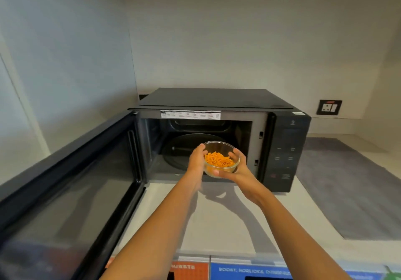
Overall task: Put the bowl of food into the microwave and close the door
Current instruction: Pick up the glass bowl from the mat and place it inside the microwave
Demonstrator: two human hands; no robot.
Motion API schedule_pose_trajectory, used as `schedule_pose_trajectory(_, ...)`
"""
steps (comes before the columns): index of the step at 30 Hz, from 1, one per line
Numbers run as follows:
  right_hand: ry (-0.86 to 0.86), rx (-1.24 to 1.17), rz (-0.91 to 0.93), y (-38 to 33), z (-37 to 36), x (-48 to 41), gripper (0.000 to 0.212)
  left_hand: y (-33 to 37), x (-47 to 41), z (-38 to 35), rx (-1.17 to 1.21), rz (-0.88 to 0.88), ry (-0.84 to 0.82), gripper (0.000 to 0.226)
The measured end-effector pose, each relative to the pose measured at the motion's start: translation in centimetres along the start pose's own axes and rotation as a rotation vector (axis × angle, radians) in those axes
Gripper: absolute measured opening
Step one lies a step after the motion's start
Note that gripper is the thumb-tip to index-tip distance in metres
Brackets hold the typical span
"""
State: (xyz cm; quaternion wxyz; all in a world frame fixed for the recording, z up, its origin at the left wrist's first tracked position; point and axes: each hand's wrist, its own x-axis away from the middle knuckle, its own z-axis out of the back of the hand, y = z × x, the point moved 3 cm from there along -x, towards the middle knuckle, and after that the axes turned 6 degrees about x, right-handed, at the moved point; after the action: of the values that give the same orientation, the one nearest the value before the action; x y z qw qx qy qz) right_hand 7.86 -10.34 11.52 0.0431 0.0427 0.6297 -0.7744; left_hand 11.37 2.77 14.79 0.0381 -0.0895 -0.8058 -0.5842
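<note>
Hands: left hand (197, 158) and right hand (237, 166) cup the glass bowl (221, 160).
Advice: keep it level, lower onto the turntable (180, 149).
Door (71, 192): open.

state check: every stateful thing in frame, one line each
microwave door: swung fully open to the left
microwave: cavity empty, turntable bare
glass bowl: holds orange food, held at the cavity opening
left hand: gripping the bowl's left side
right hand: cupping the bowl's right side

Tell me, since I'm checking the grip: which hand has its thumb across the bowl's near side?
The right hand: its thumb lies along the glass bowl's front, while the left hand cups the far-left rim.
</note>
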Motion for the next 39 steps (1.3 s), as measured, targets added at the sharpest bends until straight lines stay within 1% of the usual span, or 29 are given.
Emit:
schedule_pose_trajectory(4, 0.007, -0.011, -0.022, 0.3, -2.1, -2.2, 0.115, 0.7, -2.3, 2.2, -0.021, 0.003, -0.013, 0.043)
schedule_pose_trajectory(8, 0.003, 0.039, -0.045, 1.6, -3.2, -3.9, 0.101, 0.1, -4.5, 3.9, -0.004, 0.036, 0.001, 0.042)
schedule_pose_trajectory(12, 0.037, 0.118, -0.035, 2.9, -3.1, -6.0, 0.112, -0.9, -6.5, 4.5, 0.035, 0.065, 0.01, 0.04)
schedule_pose_trajectory(16, 0.042, 0.189, -0.03, 3.3, -1.9, -9.5, 0.107, -0.2, -9.4, 3.7, 0.097, 0.043, 0.023, 0.039)
schedule_pose_trajectory(17, 0.038, 0.188, -0.028, 3.3, -1.6, -10.5, 0.104, 0.2, -10.2, 3.5, 0.114, 0.028, 0.023, 0.039)
schedule_pose_trajectory(18, 0.032, 0.177, -0.02, 3.0, -1.3, -11.6, 0.097, 0.6, -11.0, 3.2, 0.124, 0.012, 0.021, 0.038)
schedule_pose_trajectory(21, -0.001, 0.135, 0.052, 1.7, -0.5, -14.5, 0.064, 2.0, -13.7, 2.4, 0.103, -0.03, 0.031, 0.037)
schedule_pose_trajectory(22, -0.004, 0.123, 0.066, 1.2, -0.3, -15.3, 0.059, 2.4, -14.6, 2.3, 0.08, -0.038, 0.042, 0.037)
schedule_pose_trajectory(26, 0.031, 0.027, 0.062, 0.7, 0.4, -17.9, 0.063, 3.2, -17.3, 2.3, -0.005, -0.054, 0.076, 0.047)
schedule_pose_trajectory(30, -0.034, 0.021, 0.038, 1.6, 0.3, -19.6, 0.054, 2.7, -18.8, 2.6, -0.017, -0.033, 0.091, 0.045)
schedule_pose_trajectory(35, -0.047, 0.008, 0.036, 3.3, 0.5, -21.4, 0.056, 1.4, -20.8, 3.1, -0.061, -0.007, 0.122, 0.045)
schedule_pose_trajectory(39, -0.061, 0.005, 0.026, 4.4, 0.4, -22.3, 0.063, 0.6, -21.9, 3.3, -0.058, -0.008, 0.136, 0.044)
